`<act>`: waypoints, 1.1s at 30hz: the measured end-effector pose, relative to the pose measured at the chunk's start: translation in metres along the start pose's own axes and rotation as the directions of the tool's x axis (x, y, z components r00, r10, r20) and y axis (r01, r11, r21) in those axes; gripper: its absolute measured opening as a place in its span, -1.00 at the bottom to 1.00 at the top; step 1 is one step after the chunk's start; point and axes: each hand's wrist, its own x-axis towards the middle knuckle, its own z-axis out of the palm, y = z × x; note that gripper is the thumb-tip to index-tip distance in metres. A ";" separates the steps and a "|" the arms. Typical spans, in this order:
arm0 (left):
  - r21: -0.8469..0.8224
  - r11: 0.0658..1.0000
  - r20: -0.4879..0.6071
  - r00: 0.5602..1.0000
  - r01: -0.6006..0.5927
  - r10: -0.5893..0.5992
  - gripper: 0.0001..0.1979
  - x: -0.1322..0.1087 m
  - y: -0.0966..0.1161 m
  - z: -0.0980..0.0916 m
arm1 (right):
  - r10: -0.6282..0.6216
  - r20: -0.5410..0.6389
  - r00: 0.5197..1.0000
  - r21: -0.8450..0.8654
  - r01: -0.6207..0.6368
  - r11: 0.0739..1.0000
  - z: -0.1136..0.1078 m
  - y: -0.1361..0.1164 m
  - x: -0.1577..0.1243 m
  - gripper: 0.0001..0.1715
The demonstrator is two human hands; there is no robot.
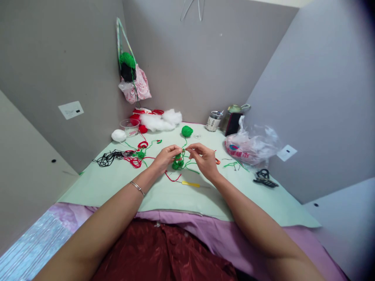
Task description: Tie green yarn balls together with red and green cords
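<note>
My left hand point(165, 157) and my right hand point(205, 159) meet over the middle of the pale green table mat point(117, 183). Both pinch a green yarn strand point(184, 149) between their fingertips. A small green crocheted piece point(177, 163) hangs just below and between the hands. The strand runs up to a green yarn ball point(186, 131) farther back. A yellow-handled crochet hook point(191, 184) lies on the mat in front of my hands, beside a loose red thread point(171, 178).
Black yarn point(109, 157) and red yarn point(135, 161) lie tangled at left. White stuffing point(159, 121), a clear cup point(129, 127) and a white ball point(118, 135) sit at the back. A plastic bag point(249, 146), black scissors point(264, 178) and a tin point(213, 121) are at right. A fabric bag point(133, 82) hangs on the wall.
</note>
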 end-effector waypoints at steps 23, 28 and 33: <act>0.011 1.000 0.016 1.000 -0.015 0.015 -0.72 -0.001 0.000 0.000 | -0.027 -0.028 0.999 -0.063 0.026 0.998 0.001 0.001 0.000 -0.82; 0.009 1.000 0.013 1.000 -0.014 0.014 -0.72 0.000 -0.001 -0.001 | -0.028 -0.019 0.999 -0.069 0.027 0.997 0.000 0.001 0.000 -0.82; 0.005 1.000 0.011 1.000 -0.014 0.014 -0.73 -0.001 0.000 0.000 | -0.040 -0.018 0.999 -0.087 0.038 0.996 -0.001 0.000 0.000 -0.83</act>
